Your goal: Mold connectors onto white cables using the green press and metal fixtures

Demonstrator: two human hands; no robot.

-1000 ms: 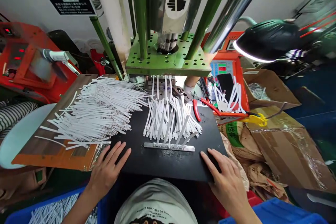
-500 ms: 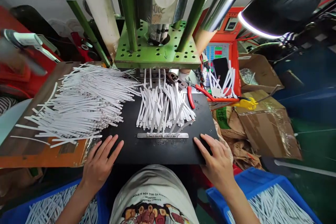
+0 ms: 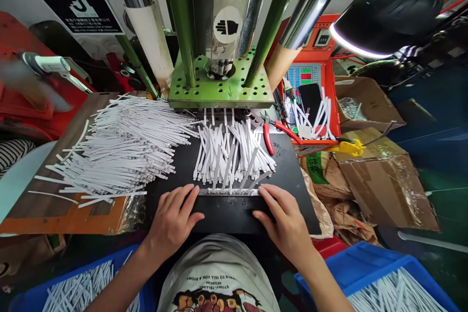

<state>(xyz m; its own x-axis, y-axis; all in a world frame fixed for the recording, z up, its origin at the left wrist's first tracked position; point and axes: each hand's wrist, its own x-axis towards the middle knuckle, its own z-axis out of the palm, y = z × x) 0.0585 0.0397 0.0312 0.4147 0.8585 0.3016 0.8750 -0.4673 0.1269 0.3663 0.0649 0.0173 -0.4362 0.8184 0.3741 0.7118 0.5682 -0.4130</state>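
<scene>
The left hand (image 3: 175,215) and right hand (image 3: 284,213) meet the ends of the metal strip (image 3: 234,193) on the black worktop (image 3: 223,215), thumbs spread from fingers. Apparently a grip is forming; lifting calls for an even pinch, keeping the attached straps (image 3: 249,168) steady.

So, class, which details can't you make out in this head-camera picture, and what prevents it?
All in the head view:
1. Ends of the metal bar: covered by fingertips of the left hand and right hand.
2. Far ends of the white strips below the green plate: hidden by that plate.
3. Rest of the lower-right blue bin: cut off by the bottom edge.
4. Small print on the black sign: too small.
</scene>
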